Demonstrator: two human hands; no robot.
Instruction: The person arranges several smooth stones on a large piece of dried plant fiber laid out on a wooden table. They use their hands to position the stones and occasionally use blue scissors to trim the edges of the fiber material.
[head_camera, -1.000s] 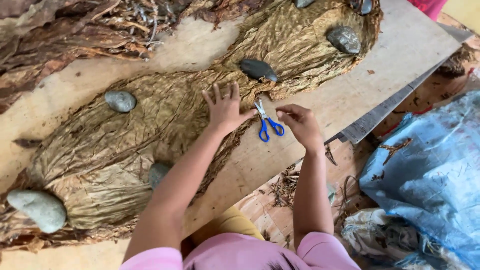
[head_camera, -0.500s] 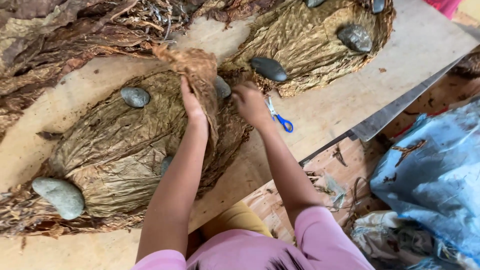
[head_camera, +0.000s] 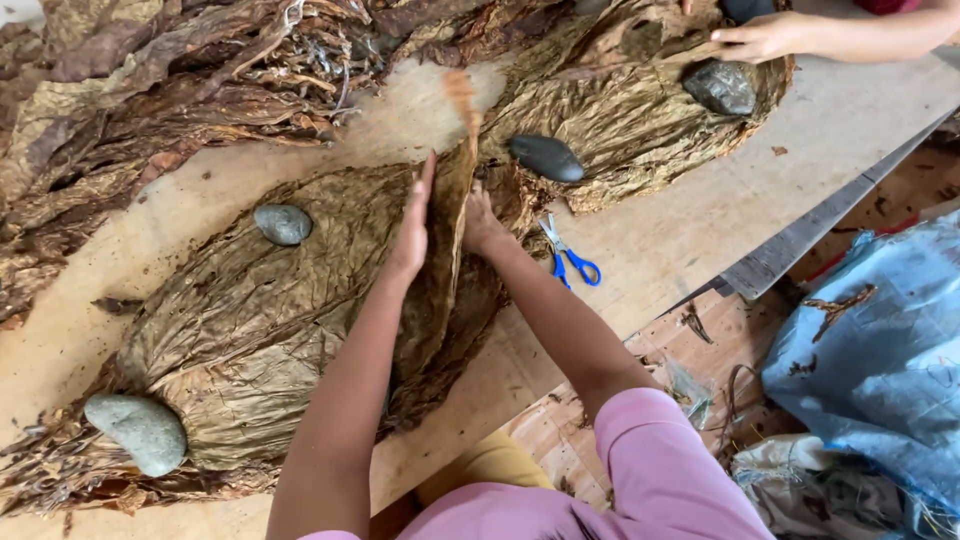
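Pressing flat, left hand (head_camera: 412, 232) and right hand (head_camera: 482, 218) sandwich an upright dried leaf (head_camera: 452, 215).

Single head view; looks steeply down, close over board (head_camera: 700, 230).

Dry, wrinkled matt leaves (head_camera: 260, 300); rough wood board (head_camera: 680, 220).

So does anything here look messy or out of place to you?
Mostly the blue-handled scissors, lying loose on the wooden board right beside the right hand. Leaf crumbs dot the board. The stones sitting on the dried leaf piles look placed, not stray.
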